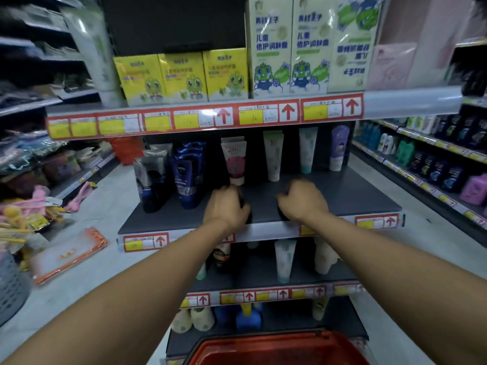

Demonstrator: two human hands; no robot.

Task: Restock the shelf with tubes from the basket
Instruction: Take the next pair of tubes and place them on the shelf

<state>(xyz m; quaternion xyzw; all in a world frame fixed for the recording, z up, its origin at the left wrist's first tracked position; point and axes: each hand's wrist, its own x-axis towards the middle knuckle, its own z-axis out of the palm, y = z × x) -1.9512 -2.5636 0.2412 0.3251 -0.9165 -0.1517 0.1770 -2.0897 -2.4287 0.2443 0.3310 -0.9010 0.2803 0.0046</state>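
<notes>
Both my hands reach onto the dark middle shelf (350, 196). My left hand (226, 206) has curled fingers round a dark tube (245, 206) that stands on the shelf below a pink-and-white tube (234, 162). My right hand (301, 198) is curled too, with a blurred dark tube (283, 213) showing under its fingers. Standing tubes line the back of the shelf: grey-black tubes (151, 177), blue tubes (187, 177), a white-green tube (274, 156), a teal one (307, 151) and a purple one (338, 148). The red basket (276, 349) sits at the bottom edge, its inside hidden.
Yellow and white boxes (181, 75) fill the shelf above. More tubes (284, 259) and bottles stand on lower shelves. A grey basket (10, 285) and an orange packet (68, 256) lie on the floor to the left. Aisle shelves with bottles (434, 159) run along the right.
</notes>
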